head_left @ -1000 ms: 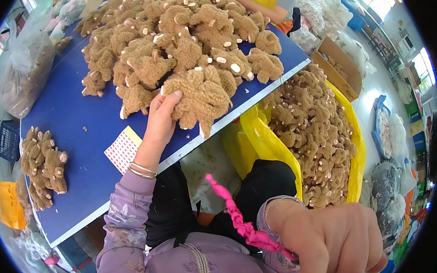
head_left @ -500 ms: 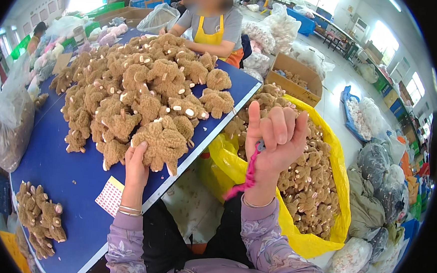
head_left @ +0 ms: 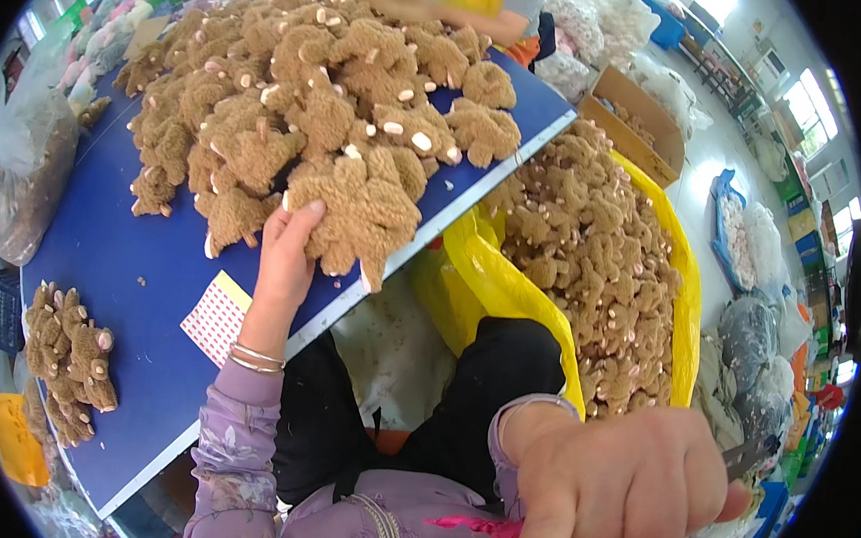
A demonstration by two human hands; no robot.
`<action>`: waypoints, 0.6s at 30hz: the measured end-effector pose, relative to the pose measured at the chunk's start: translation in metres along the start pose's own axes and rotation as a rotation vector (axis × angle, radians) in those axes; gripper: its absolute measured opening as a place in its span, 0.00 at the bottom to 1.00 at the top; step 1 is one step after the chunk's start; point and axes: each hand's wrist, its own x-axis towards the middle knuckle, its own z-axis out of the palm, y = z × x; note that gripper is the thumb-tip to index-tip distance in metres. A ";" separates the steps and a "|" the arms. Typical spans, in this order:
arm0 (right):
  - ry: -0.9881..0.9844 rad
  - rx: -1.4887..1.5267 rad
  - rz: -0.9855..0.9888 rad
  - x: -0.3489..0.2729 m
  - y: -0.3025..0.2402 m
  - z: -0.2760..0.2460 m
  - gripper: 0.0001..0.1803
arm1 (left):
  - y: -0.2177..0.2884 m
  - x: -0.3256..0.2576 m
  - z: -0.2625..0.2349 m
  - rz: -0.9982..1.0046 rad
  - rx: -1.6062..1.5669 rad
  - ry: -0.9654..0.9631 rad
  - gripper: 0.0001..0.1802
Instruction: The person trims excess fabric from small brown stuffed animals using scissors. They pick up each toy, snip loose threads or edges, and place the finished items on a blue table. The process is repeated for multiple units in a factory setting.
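Observation:
My left hand (head_left: 288, 260) reaches over the table's near edge, thumb and fingers closed on a fuzzy brown plush animal skin (head_left: 360, 210) with small pale tips. The plush piece lies against the front of a large pile of similar brown plush pieces (head_left: 251, 140). My right hand (head_left: 624, 488) is raised close to the camera at the lower right, its fingers curled over. Whatever lies inside those fingers is hidden. A bright pink cord (head_left: 479, 528) shows against my purple top beside the right wrist.
A blue table (head_left: 162, 391) bears the pile, a smaller plush group (head_left: 70, 360) and a red-marked sticker sheet (head_left: 216, 315). Right of it stands a yellow sack (head_left: 684, 314) full of brown plush pieces, with a cardboard box (head_left: 637, 114) beyond. A co-worker's arm (head_left: 446, 9) reaches in across the table.
My right hand has swung from above the yellow sack down and toward the camera. My left hand still grips the plush piece. The whole view has tilted downward.

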 end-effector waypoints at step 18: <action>0.057 -0.200 -0.217 -0.007 0.019 -0.008 0.23 | 0.001 0.001 -0.004 0.020 0.047 -0.014 0.20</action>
